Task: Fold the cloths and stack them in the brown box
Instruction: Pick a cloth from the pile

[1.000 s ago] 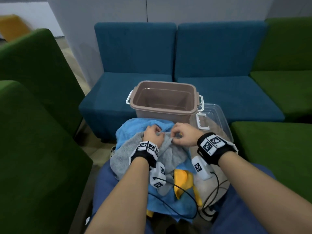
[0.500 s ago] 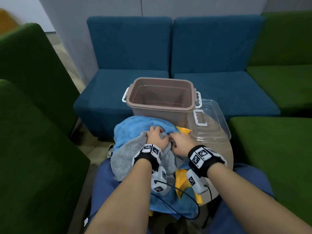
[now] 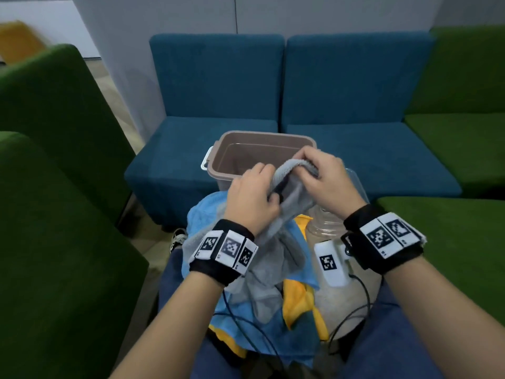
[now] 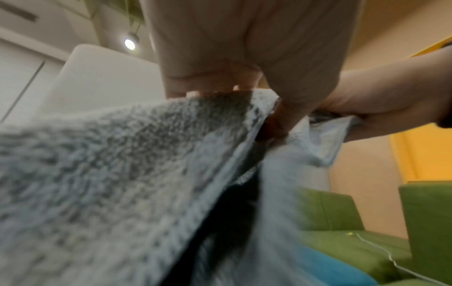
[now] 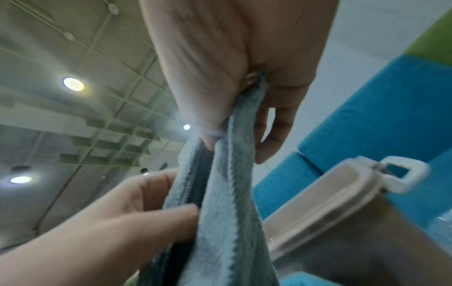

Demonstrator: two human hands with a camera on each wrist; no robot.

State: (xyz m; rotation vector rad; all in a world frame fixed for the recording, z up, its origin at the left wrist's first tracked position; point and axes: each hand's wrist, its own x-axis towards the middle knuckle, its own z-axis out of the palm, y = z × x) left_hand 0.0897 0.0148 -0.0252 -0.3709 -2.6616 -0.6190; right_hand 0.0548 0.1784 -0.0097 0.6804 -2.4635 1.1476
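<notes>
Both hands hold a grey cloth (image 3: 289,192) lifted in front of the brown box (image 3: 232,140). My left hand (image 3: 254,192) grips its edge lower down, and my right hand (image 3: 322,173) pinches the same edge higher, over the box's near rim. The cloth's lower part hangs down to the pile. In the left wrist view the grey cloth (image 4: 122,174) fills the frame under my left hand (image 4: 244,92). In the right wrist view my right hand (image 5: 234,100) pinches the grey cloth (image 5: 225,193), beside the brown box (image 5: 330,203). The box looks bare inside.
A blue cloth (image 3: 207,214) and a yellow cloth (image 3: 295,299) lie heaped on my lap. A clear lid (image 3: 355,187) lies right of the box. Blue sofas (image 3: 328,105) stand behind, green seats (image 3: 54,187) at both sides. Cables (image 3: 352,318) trail from the wrists.
Both hands have risen from the pile, taking the grey cloth's edge up with them to the box's near rim. The right hand now stands higher than the left.
</notes>
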